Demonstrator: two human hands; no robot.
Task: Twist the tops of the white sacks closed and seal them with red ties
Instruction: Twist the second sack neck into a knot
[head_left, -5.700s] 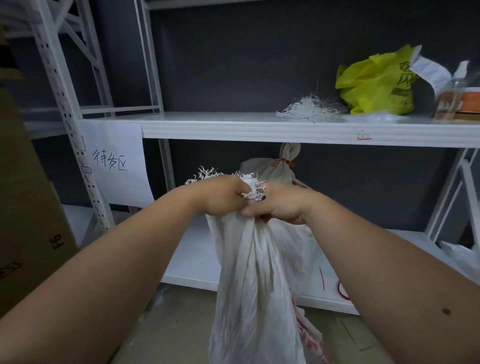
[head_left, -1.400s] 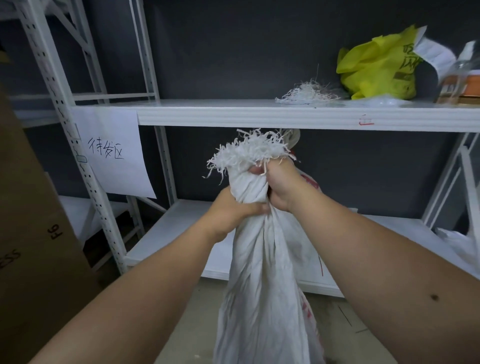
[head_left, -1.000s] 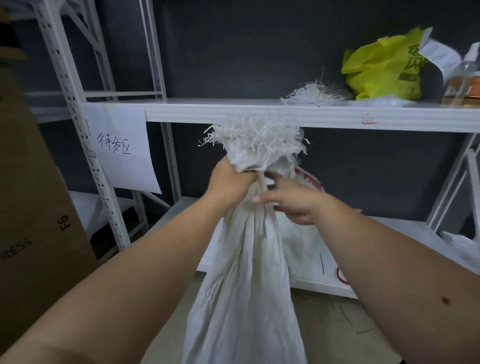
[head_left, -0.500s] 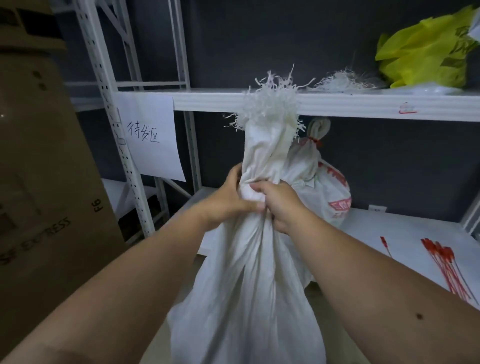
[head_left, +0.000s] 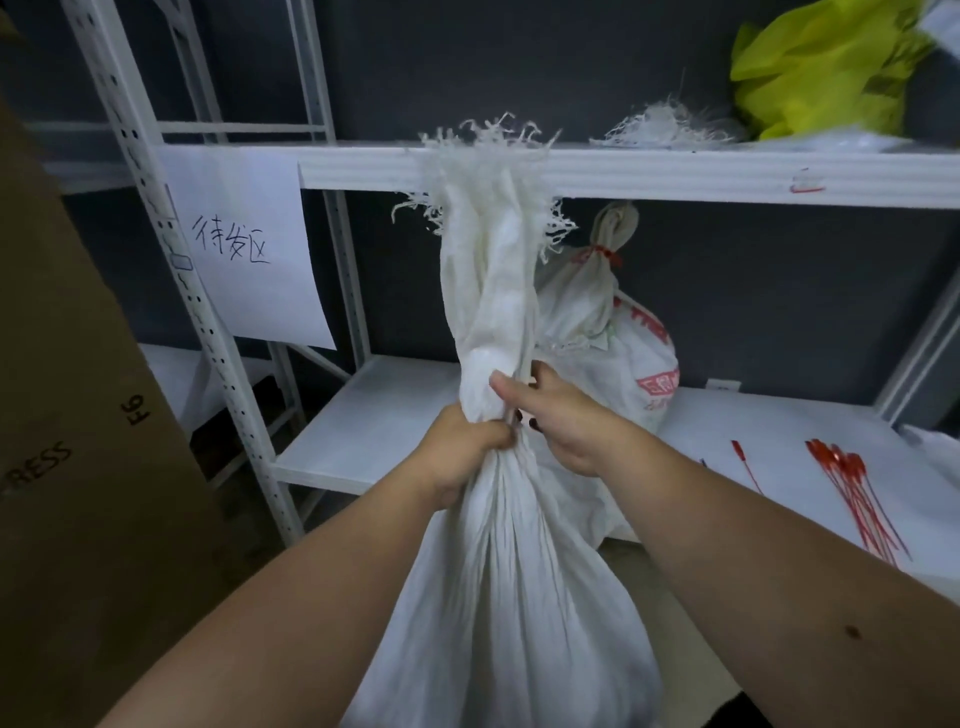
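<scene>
Both hands (head_left: 519, 431) grip sack (head_left: 498, 597) neck; frayed top (head_left: 488, 171) overlaps shelf edge (head_left: 675, 174).

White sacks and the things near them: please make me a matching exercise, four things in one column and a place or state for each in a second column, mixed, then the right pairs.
Things:
1. front sack
2. back sack
3. loose red ties
4. yellow bag

Places or states:
A. lying on the lower shelf, at the right
B. neck gripped by both hands, no tie on it
C. on the upper shelf
D. already sealed with a red tie

Pairs: 1-B, 2-D, 3-A, 4-C
</scene>
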